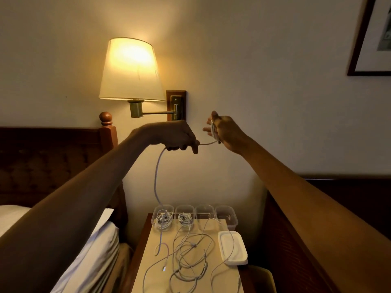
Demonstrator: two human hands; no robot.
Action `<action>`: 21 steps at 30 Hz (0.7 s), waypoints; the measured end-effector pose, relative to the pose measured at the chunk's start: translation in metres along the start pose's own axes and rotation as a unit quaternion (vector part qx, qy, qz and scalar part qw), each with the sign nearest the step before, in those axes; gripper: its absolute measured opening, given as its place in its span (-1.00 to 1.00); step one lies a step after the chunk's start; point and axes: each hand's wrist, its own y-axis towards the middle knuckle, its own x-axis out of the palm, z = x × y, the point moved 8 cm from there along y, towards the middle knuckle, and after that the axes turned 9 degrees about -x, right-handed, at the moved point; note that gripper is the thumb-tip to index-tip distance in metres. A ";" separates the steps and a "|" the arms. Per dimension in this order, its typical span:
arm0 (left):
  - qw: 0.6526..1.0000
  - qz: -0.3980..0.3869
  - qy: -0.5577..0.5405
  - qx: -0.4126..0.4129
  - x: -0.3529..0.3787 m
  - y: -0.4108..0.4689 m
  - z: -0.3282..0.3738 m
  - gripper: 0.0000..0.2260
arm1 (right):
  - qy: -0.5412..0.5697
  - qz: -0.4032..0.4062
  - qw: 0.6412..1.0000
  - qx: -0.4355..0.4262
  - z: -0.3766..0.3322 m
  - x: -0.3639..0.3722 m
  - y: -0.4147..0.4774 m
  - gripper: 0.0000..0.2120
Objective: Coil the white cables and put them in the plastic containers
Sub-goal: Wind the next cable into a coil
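Note:
My right hand (227, 132) is raised in front of the wall and holds a small coil of white cable (214, 132) wound round its fingers. My left hand (179, 136) grips the same cable a short way off, and the free length (157, 176) hangs down to the nightstand. A row of clear plastic containers stands at the back of the nightstand: the two on the left (163, 216) (185, 216) hold coiled white cables, the two on the right (204, 213) (226, 215) look empty. Several loose white cables (190, 254) lie tangled on the top.
A stack of white lids (232, 247) sits on the right of the nightstand (152, 250). A lit wall lamp (131, 70) hangs just above my hands. The bed (88, 250) is on the left, dark wooden furniture (296, 250) on the right.

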 end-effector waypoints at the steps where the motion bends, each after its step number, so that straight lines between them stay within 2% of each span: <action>1: 1.000 0.005 0.012 0.004 -0.009 -0.002 0.002 -0.83 | -0.023 -0.012 1.000 0.009 0.006 0.002 -0.001 -0.46; 7: 0.994 0.091 0.016 0.061 -0.052 -0.011 0.003 -0.91 | 0.045 -0.142 0.983 0.109 0.031 0.034 -0.017 -0.51; 11: 0.978 0.176 -0.025 0.112 -0.064 -0.017 0.003 -0.83 | 0.100 -0.226 0.960 0.131 0.027 0.056 -0.033 -0.44; 14: 0.963 0.228 -0.065 0.126 -0.070 -0.018 -0.006 -0.84 | 0.221 -0.231 0.939 0.129 0.013 0.066 -0.039 -0.42; 16: 0.957 0.236 -0.093 0.138 -0.066 -0.019 -0.012 -0.91 | 0.309 -0.193 0.924 0.117 0.005 0.063 -0.036 -0.43; 18: 0.957 0.232 -0.101 0.143 -0.057 -0.018 -0.016 -0.90 | 0.377 -0.168 0.903 0.121 0.001 0.058 -0.036 -0.45; 21: 0.970 0.193 -0.101 0.108 -0.033 -0.007 -0.035 -0.89 | 0.430 -0.164 0.881 0.109 -0.010 0.052 -0.032 -0.46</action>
